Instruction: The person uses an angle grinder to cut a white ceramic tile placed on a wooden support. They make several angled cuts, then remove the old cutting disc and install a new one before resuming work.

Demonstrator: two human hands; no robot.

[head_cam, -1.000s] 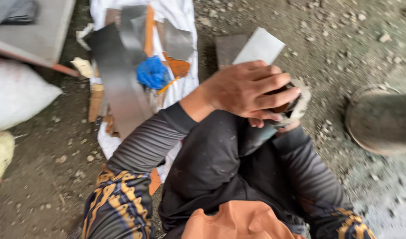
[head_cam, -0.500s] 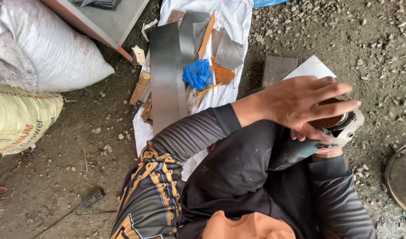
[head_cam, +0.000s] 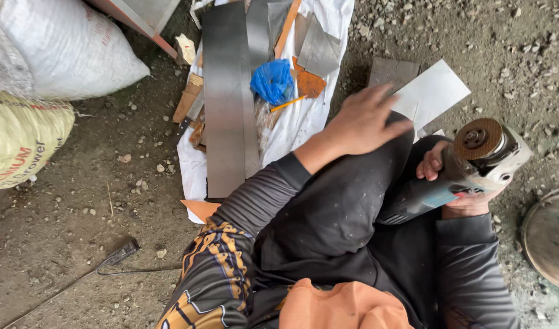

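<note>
So we were crouched on the dirt with the angle grinder point(head_cam: 456, 176) in our right hand point(head_cam: 453, 186), fingers wrapped firmly around its body. It sat just off the right knee, tilted so the rusty-brown disc point(head_cam: 478, 139) at its head faced up toward us. Couldn't see any of the palm since the tool covered it, but the grip itself was clearly closed on the grinder.

Our left hand point(head_cam: 361, 122) held nothing. It was open, fingers spread loosely, resting on top of the raised knee in the black trousers point(head_cam: 334, 207), near a pale flat sheet point(head_cam: 431, 94) lying on the ground just beyond it. We couldn't tell whether the fingertips actually touched that sheet.

Further out to the left there was a white cloth point(head_cam: 297, 122) spread on the ground with a long grey metal strip point(head_cam: 226, 97) on it, some shorter metal offcuts point(head_cam: 319, 49) beside that, a crumpled blue plastic bag point(head_cam: 273, 80) and a few orange scraps point(head_cam: 308, 83). Off to the far left sat a white sack point(head_cam: 60, 49) and a yellowish sack point(head_cam: 20, 140). A black cable point(head_cam: 90, 271) ran across the dirt at lower left, and the edge of a round metal lid point(head_cam: 550, 237) showed at the right.
</note>
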